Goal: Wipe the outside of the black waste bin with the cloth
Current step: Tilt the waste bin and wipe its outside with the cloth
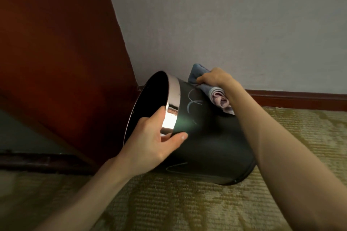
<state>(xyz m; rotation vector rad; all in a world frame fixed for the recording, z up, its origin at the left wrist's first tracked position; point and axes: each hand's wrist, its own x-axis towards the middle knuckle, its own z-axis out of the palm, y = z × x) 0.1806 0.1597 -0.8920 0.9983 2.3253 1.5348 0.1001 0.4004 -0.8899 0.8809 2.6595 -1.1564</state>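
The black waste bin (210, 142) is tipped to the left on the carpet, its open mouth facing left and its shiny metal rim band (171, 110) catching light. Pale chalk-like squiggles mark its side. My left hand (155, 137) grips the rim, thumb on the outside and fingers hidden inside the mouth. My right hand (216, 78) presses a bunched blue and pink cloth (217, 95) against the bin's upper far side, close to the wall.
A dark red wooden panel (62, 52) stands at the left, right beside the bin's mouth. A white wall (234, 24) with a dark red skirting board (296, 99) runs behind. Olive patterned carpet (187, 202) covers the floor in front.
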